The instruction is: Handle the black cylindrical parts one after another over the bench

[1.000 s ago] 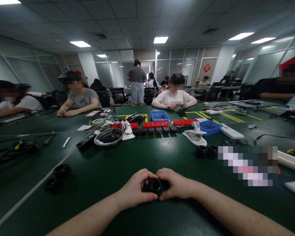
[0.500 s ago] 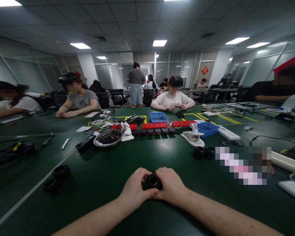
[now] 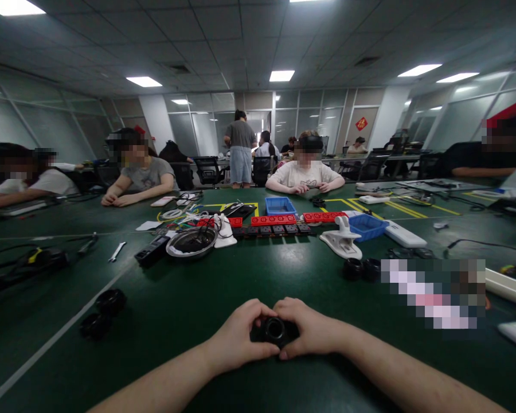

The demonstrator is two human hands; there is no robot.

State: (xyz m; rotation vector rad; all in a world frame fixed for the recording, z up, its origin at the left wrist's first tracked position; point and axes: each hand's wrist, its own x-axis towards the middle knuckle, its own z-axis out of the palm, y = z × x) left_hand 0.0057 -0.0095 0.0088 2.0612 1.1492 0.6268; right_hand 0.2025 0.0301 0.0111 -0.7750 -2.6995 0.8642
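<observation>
Both my hands are wrapped round a black round part with a hollow centre (image 3: 275, 328), low in the middle of the view. My left hand (image 3: 243, 332) grips its left side, thumb at the near edge and fingers at the far edge. On the other side my right hand (image 3: 307, 328) holds it the same way, and the two thumbs almost meet in front. The hole faces up towards me; the fingers hide much of its sides. Two similar black rings (image 3: 110, 301) lie to the left, and two more black round parts (image 3: 352, 268) sit to the right.
On the green table (image 3: 223, 275) ahead stand a metal bowl (image 3: 192, 244), red socket strips (image 3: 274, 219), a white clip base (image 3: 341, 238) and blue trays (image 3: 367, 228). A wrench (image 3: 117, 252) lies at left. Across the table sits a person (image 3: 305, 175).
My hands and the black part have shifted slightly right and down in view. More of its opening shows now, and the right fingers sit further apart from the left.
</observation>
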